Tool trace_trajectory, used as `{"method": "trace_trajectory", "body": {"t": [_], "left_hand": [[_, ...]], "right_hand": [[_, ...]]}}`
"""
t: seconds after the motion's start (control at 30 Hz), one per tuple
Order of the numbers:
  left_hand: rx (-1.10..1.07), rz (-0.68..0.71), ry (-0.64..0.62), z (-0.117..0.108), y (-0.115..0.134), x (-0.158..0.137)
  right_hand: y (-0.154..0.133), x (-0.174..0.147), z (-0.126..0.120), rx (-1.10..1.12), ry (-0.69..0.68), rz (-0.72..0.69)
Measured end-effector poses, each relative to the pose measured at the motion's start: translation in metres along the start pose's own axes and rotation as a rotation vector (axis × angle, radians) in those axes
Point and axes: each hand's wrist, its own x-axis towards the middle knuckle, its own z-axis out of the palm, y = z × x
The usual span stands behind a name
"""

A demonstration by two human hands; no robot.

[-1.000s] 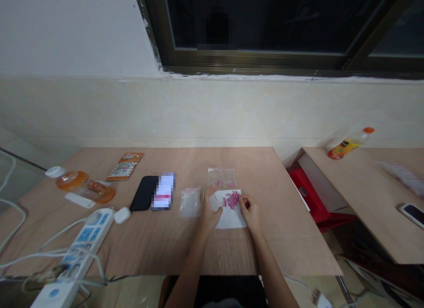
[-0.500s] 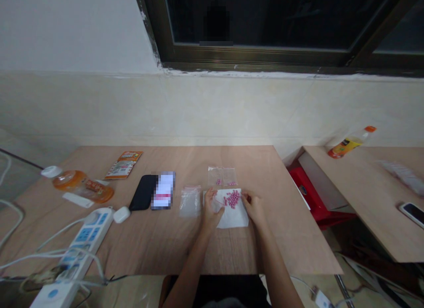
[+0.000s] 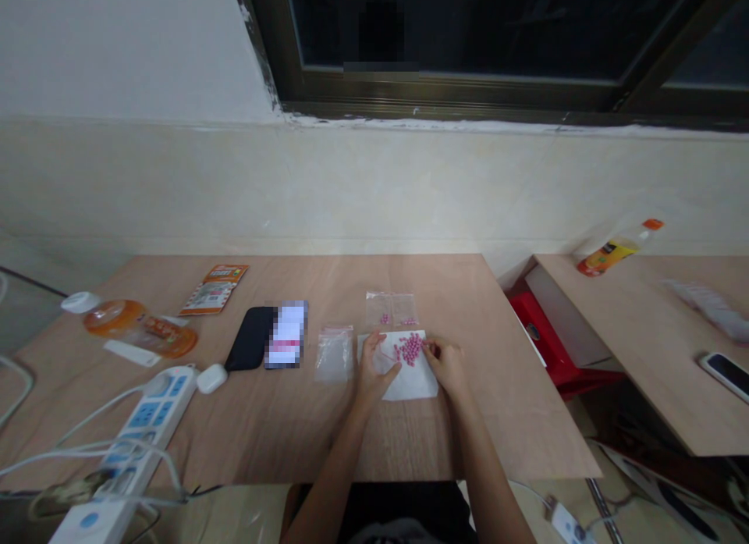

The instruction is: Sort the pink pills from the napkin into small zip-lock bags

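A heap of small pink beads (image 3: 409, 348) lies on a white sheet (image 3: 409, 388) on the wooden table. At the sheet's left side rests my left hand (image 3: 372, 371), thumb and fingers apart. A faint thin pink strand (image 3: 386, 357) shows between its thumb and fingers; whether the hand holds it is unclear. My right hand (image 3: 447, 364) is at the heap's right edge, thumb and forefinger pinched together. What sits in that pinch is too small to make out. Just beyond the sheet, a clear plastic bag (image 3: 391, 305) has a few pink beads along its bottom.
Clear zip bags (image 3: 335, 353) lie left of the sheet. Further left are a lit phone (image 3: 286, 333), a black phone (image 3: 251, 338), a white charging case (image 3: 211, 378), an orange packet (image 3: 214, 289), a drink bottle (image 3: 140, 325) and a corded power strip (image 3: 140, 435).
The view has shifted slightly. My right fingertips have moved a little left, closer to the bead heap. My left hand stays in place on the sheet.
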Motion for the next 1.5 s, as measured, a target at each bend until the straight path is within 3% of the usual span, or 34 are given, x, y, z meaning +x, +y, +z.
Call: {"method": "trace_trajectory", "body": {"t": [0.23, 0.5, 0.63, 0.77, 0.97, 1.17, 1.5], "left_hand": [[-0.019, -0.027, 0.004, 0.0, -0.001, 0.001], [-0.026, 0.0, -0.011, 0.0, -0.003, 0.001], [-0.043, 0.001, -0.006, 0.0, -0.003, 0.002], [-0.071, -0.002, 0.006, 0.0, 0.0, 0.002], [-0.102, -0.031, 0.026, -0.001, 0.007, 0.001], [-0.117, -0.036, 0.034, -0.001, 0.01, 0.002], [-0.108, -0.011, 0.037, -0.001, 0.007, 0.002]], "right_hand": [[-0.003, 0.0, -0.001, 0.087, 0.059, 0.017], [-0.048, -0.003, 0.011, 0.519, 0.01, -0.024], [-0.066, -0.005, 0.012, 0.556, -0.045, -0.071], [-0.061, -0.007, 0.008, 0.579, -0.014, -0.023], [-0.046, -0.014, 0.008, 0.297, -0.04, -0.025], [-0.053, -0.02, 0.013, 0.004, -0.111, -0.057], [-0.06, -0.02, 0.011, -0.094, -0.131, -0.066]]}}
